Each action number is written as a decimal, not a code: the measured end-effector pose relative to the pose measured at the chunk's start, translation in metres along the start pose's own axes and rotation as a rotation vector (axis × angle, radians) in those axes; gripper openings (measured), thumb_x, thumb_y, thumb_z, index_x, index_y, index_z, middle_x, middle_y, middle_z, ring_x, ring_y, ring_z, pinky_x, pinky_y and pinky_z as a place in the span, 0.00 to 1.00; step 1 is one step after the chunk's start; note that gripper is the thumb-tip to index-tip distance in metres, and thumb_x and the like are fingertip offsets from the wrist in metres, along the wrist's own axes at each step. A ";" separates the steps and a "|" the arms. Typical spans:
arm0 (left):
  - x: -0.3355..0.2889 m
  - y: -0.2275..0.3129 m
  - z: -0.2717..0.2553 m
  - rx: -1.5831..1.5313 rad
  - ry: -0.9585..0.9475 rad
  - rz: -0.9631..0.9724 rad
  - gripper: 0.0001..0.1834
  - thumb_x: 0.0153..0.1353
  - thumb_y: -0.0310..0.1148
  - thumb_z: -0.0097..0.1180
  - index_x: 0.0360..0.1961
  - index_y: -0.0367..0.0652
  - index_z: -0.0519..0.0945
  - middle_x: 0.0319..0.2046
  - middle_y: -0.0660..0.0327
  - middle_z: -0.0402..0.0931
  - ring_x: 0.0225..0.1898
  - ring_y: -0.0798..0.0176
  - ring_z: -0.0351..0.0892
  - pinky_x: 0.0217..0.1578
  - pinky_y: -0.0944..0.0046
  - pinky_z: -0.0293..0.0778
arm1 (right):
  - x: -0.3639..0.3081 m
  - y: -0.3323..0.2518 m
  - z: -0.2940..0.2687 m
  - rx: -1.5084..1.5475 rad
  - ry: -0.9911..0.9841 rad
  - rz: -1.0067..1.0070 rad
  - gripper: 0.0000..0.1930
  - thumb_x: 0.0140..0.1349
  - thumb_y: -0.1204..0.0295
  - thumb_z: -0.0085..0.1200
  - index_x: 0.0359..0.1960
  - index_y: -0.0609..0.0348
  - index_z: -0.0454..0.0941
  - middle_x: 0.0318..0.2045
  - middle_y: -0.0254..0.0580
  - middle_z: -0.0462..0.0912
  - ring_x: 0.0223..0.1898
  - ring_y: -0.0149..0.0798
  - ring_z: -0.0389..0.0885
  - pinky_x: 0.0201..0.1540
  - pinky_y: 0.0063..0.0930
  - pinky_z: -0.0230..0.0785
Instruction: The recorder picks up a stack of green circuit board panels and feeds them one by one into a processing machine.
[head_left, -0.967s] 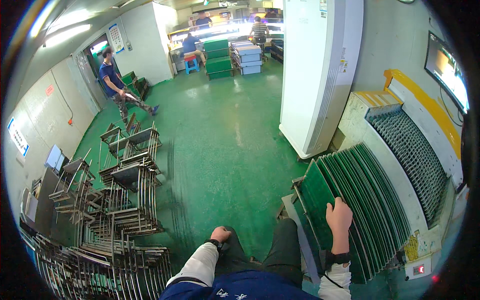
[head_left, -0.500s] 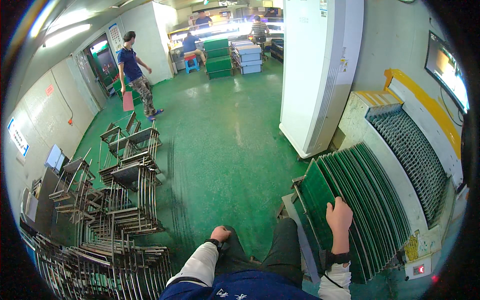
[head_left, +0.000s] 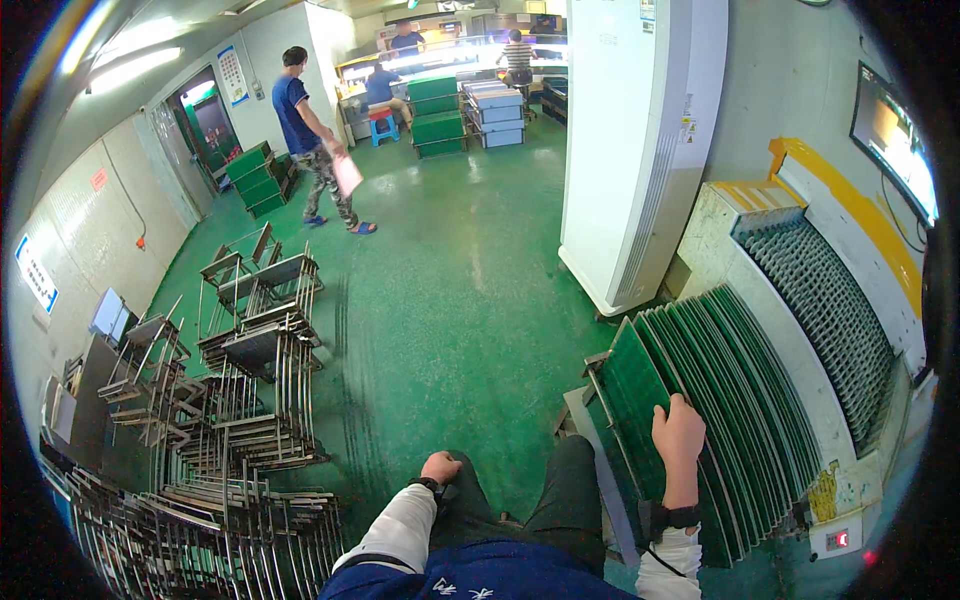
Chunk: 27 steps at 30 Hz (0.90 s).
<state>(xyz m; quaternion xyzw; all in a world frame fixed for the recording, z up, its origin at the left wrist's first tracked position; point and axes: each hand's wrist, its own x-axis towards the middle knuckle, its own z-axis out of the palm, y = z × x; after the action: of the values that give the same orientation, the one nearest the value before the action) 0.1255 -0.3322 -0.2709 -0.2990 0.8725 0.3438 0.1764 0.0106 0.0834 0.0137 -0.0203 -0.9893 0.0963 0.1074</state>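
Note:
To my right stands a row of upright green panels (head_left: 765, 400), thin boards packed side by side. My right hand (head_left: 679, 435) is at the front of that row, its fingers bent over the edge of a green panel (head_left: 637, 368) and closed on it. The fingertips are partly hidden behind the hand. My left hand (head_left: 440, 467) lies on my left knee, curled closed, with nothing seen in it.
A machine with rows of rollers (head_left: 820, 320) stands beyond the panels, and a tall white cabinet (head_left: 630, 150) ahead. Metal racks (head_left: 265, 350) crowd the left. A person (head_left: 305, 125) walks with a pink sheet (head_left: 346, 176). Green crates (head_left: 437, 120) stand farther back.
The person with the pink sheet has walked to the right, uncovering green crates by the doorway. My two hands and the panels have stayed where they were.

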 end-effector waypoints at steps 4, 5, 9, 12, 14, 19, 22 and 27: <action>0.001 -0.002 0.002 0.000 0.014 0.008 0.18 0.43 0.43 0.57 0.30 0.40 0.81 0.33 0.51 0.80 0.38 0.51 0.79 0.42 0.57 0.74 | 0.000 0.001 0.001 0.005 0.004 -0.003 0.13 0.56 0.63 0.54 0.31 0.61 0.69 0.26 0.52 0.78 0.31 0.53 0.78 0.33 0.46 0.70; 0.002 -0.002 0.002 0.000 0.015 0.014 0.19 0.43 0.44 0.58 0.31 0.40 0.81 0.33 0.51 0.80 0.38 0.51 0.79 0.42 0.57 0.74 | 0.000 0.002 0.002 0.004 0.004 -0.003 0.13 0.56 0.63 0.54 0.31 0.61 0.69 0.26 0.52 0.78 0.31 0.53 0.78 0.33 0.46 0.70; 0.003 -0.003 0.002 0.011 0.001 0.029 0.19 0.44 0.44 0.58 0.32 0.40 0.81 0.33 0.51 0.80 0.38 0.51 0.79 0.42 0.57 0.73 | 0.000 0.004 0.005 0.002 0.002 -0.009 0.13 0.56 0.63 0.54 0.31 0.61 0.70 0.26 0.52 0.78 0.31 0.53 0.78 0.33 0.46 0.69; 0.003 -0.004 0.003 0.013 0.006 0.031 0.19 0.45 0.45 0.58 0.33 0.40 0.81 0.33 0.51 0.80 0.38 0.51 0.79 0.42 0.56 0.73 | 0.000 0.004 0.004 0.001 0.005 -0.011 0.13 0.56 0.63 0.54 0.31 0.61 0.70 0.25 0.52 0.78 0.31 0.54 0.78 0.33 0.46 0.70; 0.003 -0.004 0.002 0.014 0.011 0.034 0.19 0.45 0.45 0.58 0.32 0.40 0.81 0.33 0.51 0.80 0.38 0.51 0.79 0.42 0.56 0.73 | 0.000 0.002 0.003 0.002 0.004 -0.009 0.13 0.56 0.63 0.54 0.31 0.61 0.70 0.25 0.52 0.78 0.31 0.54 0.78 0.33 0.46 0.70; -0.002 0.002 0.001 0.004 0.011 0.000 0.19 0.45 0.45 0.58 0.32 0.41 0.81 0.32 0.51 0.80 0.38 0.51 0.79 0.42 0.57 0.73 | 0.000 0.003 0.002 -0.004 -0.001 -0.001 0.13 0.56 0.63 0.54 0.31 0.60 0.69 0.26 0.52 0.78 0.31 0.53 0.79 0.33 0.46 0.70; -0.003 0.002 -0.003 -0.023 -0.023 0.000 0.23 0.44 0.47 0.57 0.33 0.37 0.80 0.36 0.47 0.79 0.41 0.48 0.78 0.43 0.57 0.72 | -0.001 0.001 0.001 0.005 0.017 -0.014 0.13 0.56 0.63 0.54 0.30 0.60 0.69 0.25 0.52 0.78 0.31 0.53 0.79 0.33 0.46 0.70; -0.003 0.002 -0.003 -0.010 -0.010 0.013 0.22 0.44 0.47 0.57 0.31 0.37 0.80 0.34 0.48 0.79 0.39 0.49 0.78 0.42 0.57 0.73 | -0.002 0.001 0.002 0.010 0.015 -0.013 0.13 0.56 0.64 0.54 0.30 0.60 0.69 0.25 0.52 0.78 0.31 0.53 0.78 0.33 0.46 0.70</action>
<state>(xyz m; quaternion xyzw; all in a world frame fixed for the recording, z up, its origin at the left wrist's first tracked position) 0.1260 -0.3317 -0.2665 -0.2925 0.8718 0.3507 0.1771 0.0120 0.0843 0.0114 -0.0140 -0.9881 0.1005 0.1155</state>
